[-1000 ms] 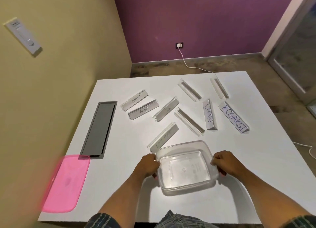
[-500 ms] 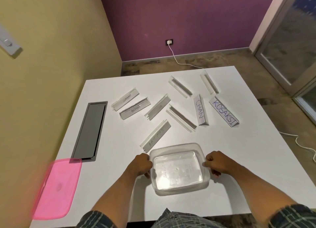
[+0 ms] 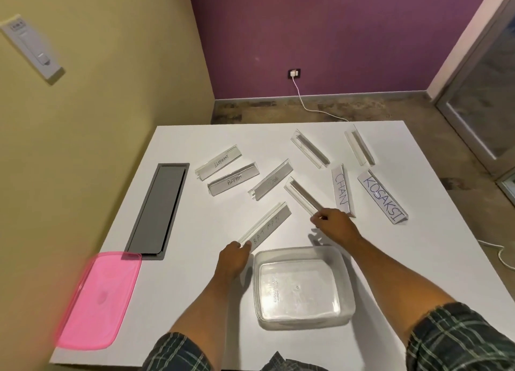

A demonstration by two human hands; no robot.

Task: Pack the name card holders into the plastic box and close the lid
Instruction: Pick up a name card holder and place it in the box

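A clear plastic box [image 3: 347, 284] stands empty near the table's front edge. Its pink lid [image 3: 97, 301] lies at the front left corner. Several name card holders are scattered beyond the box. My left hand [image 3: 232, 260] pinches the near end of the BATMAN holder [image 3: 269, 225]. My right hand [image 3: 335, 223] pinches the near end of a blank clear holder [image 3: 299, 193]. Others read ELEPHANT [image 3: 218, 161], ALPHA [image 3: 234, 179], DOG [image 3: 271, 180], CHAN [image 3: 341, 191] and KOSAKSI [image 3: 381, 195].
A grey cable hatch [image 3: 158, 209] is set into the white table [image 3: 195, 259] at the left. Two more blank holders [image 3: 309, 147] [image 3: 359, 147] lie at the back. A yellow wall stands close on the left; a white cable runs across the floor.
Both hands have let go of the box sides and reached forward. The left now pinches the BATMAN holder, the right a blank holder. The box stays in place.
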